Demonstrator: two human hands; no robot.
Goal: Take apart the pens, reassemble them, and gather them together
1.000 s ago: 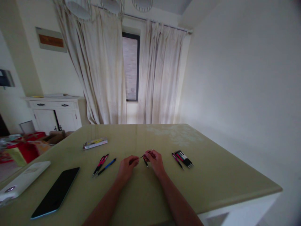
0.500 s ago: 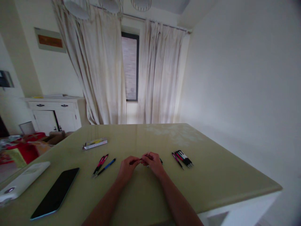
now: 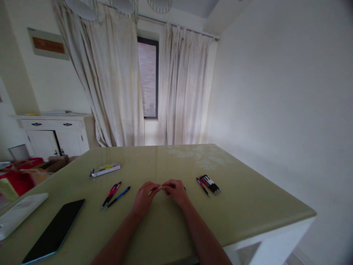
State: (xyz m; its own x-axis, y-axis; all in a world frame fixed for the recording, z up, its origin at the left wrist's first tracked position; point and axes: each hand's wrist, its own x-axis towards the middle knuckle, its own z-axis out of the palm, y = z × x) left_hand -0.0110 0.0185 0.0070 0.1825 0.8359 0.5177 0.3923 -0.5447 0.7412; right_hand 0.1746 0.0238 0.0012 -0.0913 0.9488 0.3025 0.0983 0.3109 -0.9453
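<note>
Over the middle of the table, my left hand (image 3: 145,198) and my right hand (image 3: 175,190) face each other with their fingertips nearly meeting. Both are closed in a pinch around something thin and small, too small to name. A dark tip shows just past my right hand, mostly hidden by it. Left of my hands lie a blue pen (image 3: 118,198) and two pink-and-black pens (image 3: 111,195), side by side at a slant. To the right, a purple pen (image 3: 202,187) lies beside a row of several pens (image 3: 211,184) with white, green and red barrels and black grips.
A slim open box (image 3: 106,170) with something yellow in it lies at the back left of the table (image 3: 248,217). Nearer on the left are a black-screened phone (image 3: 55,230) and a white device (image 3: 22,215). A wall runs along the right side.
My hands have stayed close together, with the fingers shifting slightly at the pinch. The whole view has swung a little to the right. The pens lie as before.
</note>
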